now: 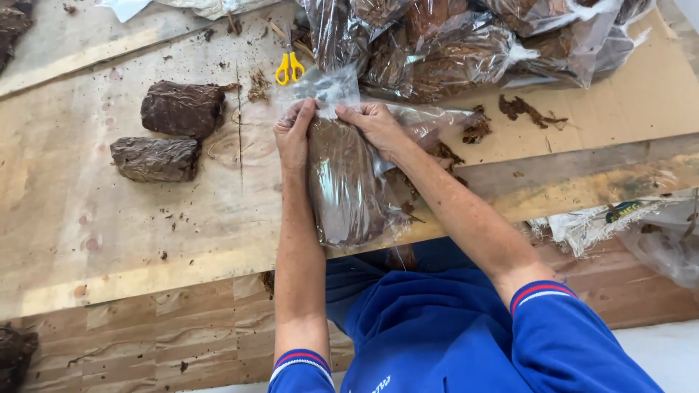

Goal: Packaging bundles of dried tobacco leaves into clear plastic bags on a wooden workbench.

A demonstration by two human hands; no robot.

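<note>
Lying between both hands' fingers (306,116): bagged bundle (346,182)

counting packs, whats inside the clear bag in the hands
The bag holds one brown pressed bundle of dried leaf, filling it. Both hands, left and right, cover its far end, so whether that end is closed cannot be seen.

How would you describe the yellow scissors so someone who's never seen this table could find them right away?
Start at the plywood table and go to its far edge, just left of the heap of bagged brown leaf bundles. The yellow scissors lie there, beyond both hands; their bright handles are the only yellow among browns.
</note>
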